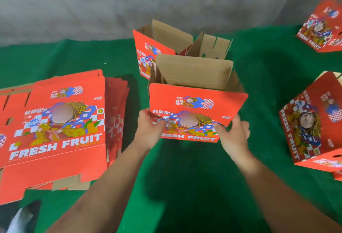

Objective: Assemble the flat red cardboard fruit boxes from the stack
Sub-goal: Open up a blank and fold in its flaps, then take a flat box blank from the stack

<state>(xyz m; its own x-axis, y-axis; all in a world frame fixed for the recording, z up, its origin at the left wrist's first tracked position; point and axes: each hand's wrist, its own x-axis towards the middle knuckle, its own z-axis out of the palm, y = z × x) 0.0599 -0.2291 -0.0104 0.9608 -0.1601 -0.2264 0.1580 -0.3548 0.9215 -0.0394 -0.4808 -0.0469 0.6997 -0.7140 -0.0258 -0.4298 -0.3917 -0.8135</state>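
Green table cover (185,177) spread wide, stack of flat red boxes (55,121) lay at left, half-built red box (198,103) stood open at centre, left hand (149,131) and right hand (234,134) gripped its lower front corners, thumbs on the printed face

Count, head view.

Hands: two, a left hand (150,128) and a right hand (234,134), both on the same opened box.

Opened red printed cardboard fruit boxes with brown inner flaps up: two. One near box (196,110) between the hands; one far box (157,47) just behind it.

Red printed cardboard boxes lying tilted on the green cloth: at least two, one at the right edge (312,125) and one at the upper right corner (322,27). A further red piece shows at the lower right edge; cannot tell what it is.

Stacks of flat red printed cardboard box blanks (55,121): one, at left. Sheets in it: several, not countable.
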